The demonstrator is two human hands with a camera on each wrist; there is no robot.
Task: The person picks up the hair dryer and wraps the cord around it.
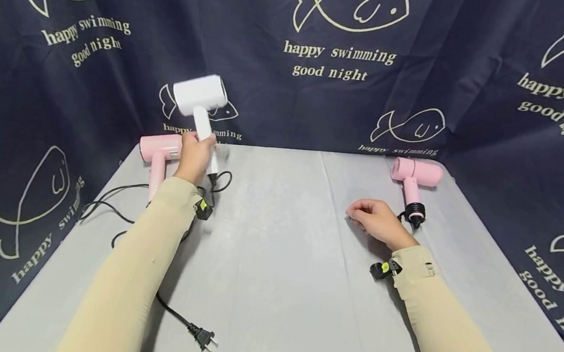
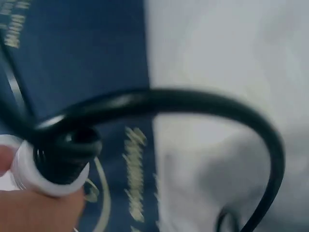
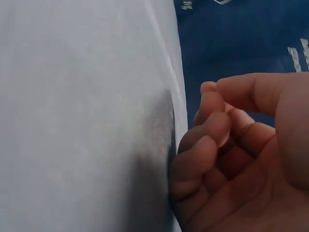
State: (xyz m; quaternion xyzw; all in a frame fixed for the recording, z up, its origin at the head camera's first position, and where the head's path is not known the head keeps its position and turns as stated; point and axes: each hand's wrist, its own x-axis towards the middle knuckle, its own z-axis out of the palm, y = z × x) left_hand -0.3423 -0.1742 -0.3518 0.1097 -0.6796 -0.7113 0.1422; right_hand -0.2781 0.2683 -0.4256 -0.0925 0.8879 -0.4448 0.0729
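My left hand grips a white hair dryer by its handle, holding it up with the barrel on top. In the left wrist view, the handle's end pokes out of the hand, and a black cord loops away from it. Just left of that hand, a pink hair dryer stands partly hidden behind the hand and sleeve. My right hand holds nothing; its fingers hang loosely curled over the table, near a second pink hair dryer.
A black two-pin plug lies on the grey-white table near the left forearm. More black cord spreads at the left. The second pink dryer has its cord wound around its handle. A dark blue printed curtain surrounds the table.
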